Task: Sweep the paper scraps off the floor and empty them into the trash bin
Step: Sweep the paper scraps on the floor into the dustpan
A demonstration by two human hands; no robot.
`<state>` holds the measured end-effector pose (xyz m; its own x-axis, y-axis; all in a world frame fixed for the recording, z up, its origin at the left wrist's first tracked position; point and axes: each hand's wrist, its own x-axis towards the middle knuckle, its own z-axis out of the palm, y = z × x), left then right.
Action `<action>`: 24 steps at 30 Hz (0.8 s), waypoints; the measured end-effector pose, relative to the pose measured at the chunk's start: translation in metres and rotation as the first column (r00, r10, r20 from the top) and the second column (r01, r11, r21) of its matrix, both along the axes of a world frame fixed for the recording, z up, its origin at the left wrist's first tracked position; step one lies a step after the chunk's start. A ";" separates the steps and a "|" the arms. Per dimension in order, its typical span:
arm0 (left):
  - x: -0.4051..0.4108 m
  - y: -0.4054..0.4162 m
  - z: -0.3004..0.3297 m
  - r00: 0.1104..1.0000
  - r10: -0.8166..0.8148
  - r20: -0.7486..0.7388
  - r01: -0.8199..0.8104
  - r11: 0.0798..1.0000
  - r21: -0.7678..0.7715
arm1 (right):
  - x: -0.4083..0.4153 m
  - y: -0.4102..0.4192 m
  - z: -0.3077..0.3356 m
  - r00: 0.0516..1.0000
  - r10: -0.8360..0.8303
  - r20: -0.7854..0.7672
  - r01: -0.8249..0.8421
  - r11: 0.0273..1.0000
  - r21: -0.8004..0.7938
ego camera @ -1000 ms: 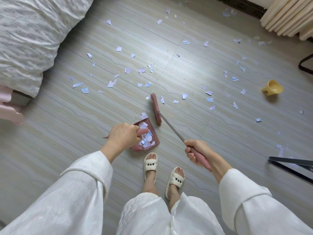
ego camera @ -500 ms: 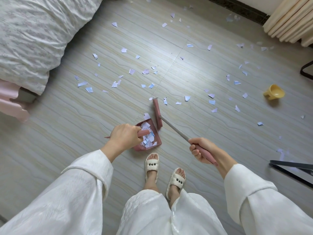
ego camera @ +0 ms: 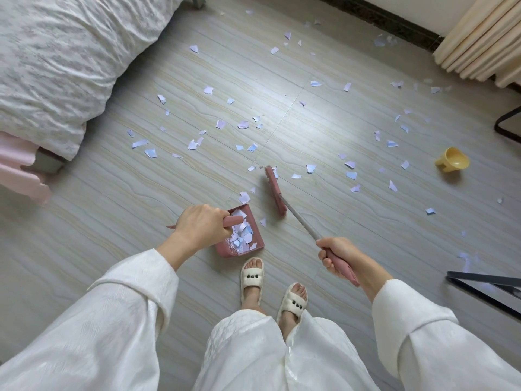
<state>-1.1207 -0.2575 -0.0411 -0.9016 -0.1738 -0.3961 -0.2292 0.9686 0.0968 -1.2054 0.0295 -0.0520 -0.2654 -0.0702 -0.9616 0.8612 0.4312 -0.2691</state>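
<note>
The paper scraps [ego camera: 244, 198] are scattered over the floor [ego camera: 112, 210], some just beside the broom head [ego camera: 275, 191]; others are piled in the dustpan [ego camera: 244, 235]. The nearest scraps are best drawn toward the pan's open edge with short, low strokes, the pan being kept flat. The dustpan handle is gripped by the left hand [ego camera: 201, 225], fingers curled round it. The broom handle is held by the right hand [ego camera: 337, 255], fingers wrapped tightly.

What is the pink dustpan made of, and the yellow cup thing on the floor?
The dustpan looks like matte pink plastic: one even colour, with moulded comb teeth along its edge. The yellow cup is probably plastic too, smooth and slightly glossy, though ceramic can't be ruled out.
</note>
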 end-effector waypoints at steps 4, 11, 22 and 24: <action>0.003 0.007 -0.013 0.999 -0.025 0.020 0.026 0.999 -0.031 | 0.009 -0.001 -0.004 0.990 0.118 -0.074 -0.115 0.992 0.047; -0.004 0.007 -0.025 1.000 -0.021 -0.001 0.021 1.000 -0.022 | 0.010 -0.021 0.000 0.992 0.083 0.093 -0.077 0.995 -0.067; 0.011 0.003 -0.021 0.999 0.028 0.034 -0.027 1.000 -0.015 | -0.009 -0.019 0.025 0.973 0.229 -0.041 -0.230 0.973 -0.029; 0.012 0.002 -0.017 0.997 0.060 0.041 -0.061 0.998 0.014 | -0.009 -0.025 0.021 0.963 0.257 -0.080 -0.257 0.966 0.008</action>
<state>-1.1087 -0.2554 -0.0577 -0.8728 -0.2212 -0.4350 -0.2915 0.9512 0.1011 -1.2145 0.0048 -0.0313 -0.3142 -0.1485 -0.9377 0.6972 0.6342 -0.3341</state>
